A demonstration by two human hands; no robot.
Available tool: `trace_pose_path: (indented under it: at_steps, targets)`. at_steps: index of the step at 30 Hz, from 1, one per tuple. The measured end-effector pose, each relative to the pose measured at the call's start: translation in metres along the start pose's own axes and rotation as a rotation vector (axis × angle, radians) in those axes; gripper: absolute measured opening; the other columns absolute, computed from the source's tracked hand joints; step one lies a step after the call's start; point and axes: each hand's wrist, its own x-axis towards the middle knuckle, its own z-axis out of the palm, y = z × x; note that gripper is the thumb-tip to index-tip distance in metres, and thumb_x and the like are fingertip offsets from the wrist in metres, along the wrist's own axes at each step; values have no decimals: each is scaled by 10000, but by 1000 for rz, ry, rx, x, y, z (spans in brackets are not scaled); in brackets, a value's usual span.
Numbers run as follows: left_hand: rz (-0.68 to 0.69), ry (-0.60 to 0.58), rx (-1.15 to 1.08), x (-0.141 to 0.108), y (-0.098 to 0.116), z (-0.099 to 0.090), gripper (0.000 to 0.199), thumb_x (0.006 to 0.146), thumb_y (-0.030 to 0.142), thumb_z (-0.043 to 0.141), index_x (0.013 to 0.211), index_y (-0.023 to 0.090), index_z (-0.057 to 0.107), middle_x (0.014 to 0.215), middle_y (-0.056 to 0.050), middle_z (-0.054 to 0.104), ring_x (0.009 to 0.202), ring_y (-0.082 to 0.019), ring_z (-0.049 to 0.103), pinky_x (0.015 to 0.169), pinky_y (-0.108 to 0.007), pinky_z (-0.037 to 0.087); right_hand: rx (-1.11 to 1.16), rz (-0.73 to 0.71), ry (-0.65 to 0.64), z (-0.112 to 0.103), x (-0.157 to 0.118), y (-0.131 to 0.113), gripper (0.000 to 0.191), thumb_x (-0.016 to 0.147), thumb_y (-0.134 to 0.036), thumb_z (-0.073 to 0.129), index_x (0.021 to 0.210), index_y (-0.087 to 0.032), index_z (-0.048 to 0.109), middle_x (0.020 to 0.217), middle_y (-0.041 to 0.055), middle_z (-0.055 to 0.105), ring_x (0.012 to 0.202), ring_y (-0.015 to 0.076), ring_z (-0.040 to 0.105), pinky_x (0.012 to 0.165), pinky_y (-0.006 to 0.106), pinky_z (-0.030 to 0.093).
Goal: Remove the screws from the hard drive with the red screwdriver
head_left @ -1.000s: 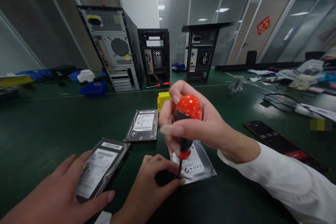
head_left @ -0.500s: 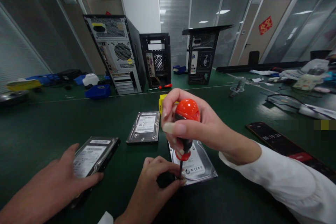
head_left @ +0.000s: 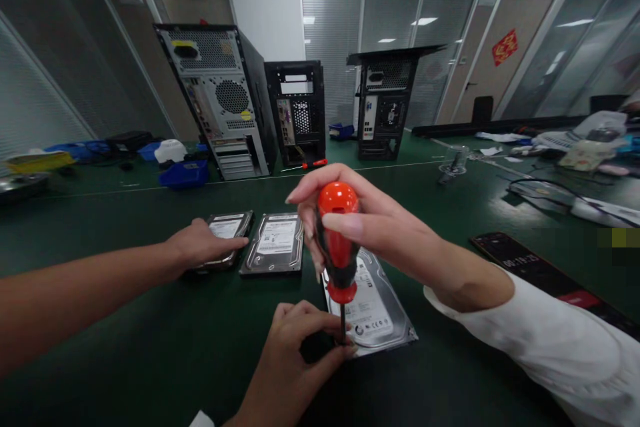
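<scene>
In my right hand (head_left: 370, 220) is a screwdriver (head_left: 343, 260) with a red and black handle, held upright with its shaft pointing down. The tip meets the near left corner of a silver hard drive (head_left: 373, 300) lying label up on the table. My left hand (head_left: 300, 347) rests at that same corner, thumb and fingers pinched around the shaft's lower end. What sits between those fingertips is hidden. Another person's hand (head_left: 200, 243) reaches in from the left and grips a second hard drive (head_left: 231, 225). Beside it lies a third hard drive (head_left: 275, 243).
Computer cases (head_left: 230, 100) stand along the back of the green table (head_left: 125, 233). A red-handled screwdriver (head_left: 314, 164) lies before them. To the right are a phone (head_left: 530, 273) showing a timer, a clear container (head_left: 455, 160) and cables. Blue trays (head_left: 184, 174) sit at left.
The other person's hand has moved the second hard drive forward and right, beside the third one. My right hand has shifted slightly left and turned on the handle, bringing the screwdriver more upright.
</scene>
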Motion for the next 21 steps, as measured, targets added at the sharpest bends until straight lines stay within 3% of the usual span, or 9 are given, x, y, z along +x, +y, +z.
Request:
trace_pose_path:
  at_steps: [2,3,5,7,9,11,16,18,21]
  targets:
    - [37,9,53,7,-5,-17,127,747,259,729,872,281,717,897,16,717,875,-239,615,737,-342,467,-51,10,-13,-2,0,-2,234,899,-271,551,1110,-177,511,915,12,516,775,109,560,679,239,491]
    - [63,71,98,14,-8,-31,147,732,272,736,878,283,718,883,12,718,882,-247,621,727,-340,480,-54,1,-18,-3,0,-2,223,890,-242,567,1093,-168,512,925,15,518,788,107,565,689,234,492]
    - [105,147,184,32,-18,-65,231,712,296,736,941,292,714,952,1,711,1046,-296,587,828,-389,476,-17,-43,-40,-5,1,0,214,854,-157,606,1037,-164,497,923,11,533,789,100,577,708,234,499]
    - [96,221,217,49,-28,-95,329,739,307,697,1067,285,680,1113,-17,665,1259,-359,423,999,-509,341,52,-83,-58,-5,2,5,254,818,-87,628,989,-178,463,887,-6,544,749,91,591,695,236,511]
    - [148,236,289,60,-34,-111,521,690,328,731,1196,293,613,1301,-7,560,1355,-386,269,1097,-573,98,103,-86,-60,-3,2,9,286,800,-75,641,972,-193,446,835,-28,532,670,75,586,628,212,510]
    - [194,179,249,64,-36,-112,519,676,336,743,1180,309,624,1300,8,563,1339,-365,315,1118,-528,99,121,-57,-23,1,1,9,265,807,-134,654,977,-200,461,817,-34,513,618,62,558,577,192,492]
    - [162,132,37,57,-28,-95,287,661,315,741,947,313,717,1038,20,698,1206,-338,501,919,-380,467,114,32,-53,8,-2,-7,226,912,-349,497,1081,-209,550,869,7,548,714,113,591,647,230,518]
    - [156,121,14,47,-24,-80,229,679,321,726,908,312,725,948,22,714,1126,-326,570,833,-357,513,86,88,-34,9,-3,-13,225,907,-307,502,1093,-203,573,934,23,566,813,131,610,723,238,526]
    - [114,137,-67,23,-19,-41,165,705,351,710,865,317,733,830,19,724,983,-296,653,767,-343,538,98,62,-32,9,-5,-15,180,850,-179,582,1028,-199,577,938,12,577,833,119,603,775,238,518]
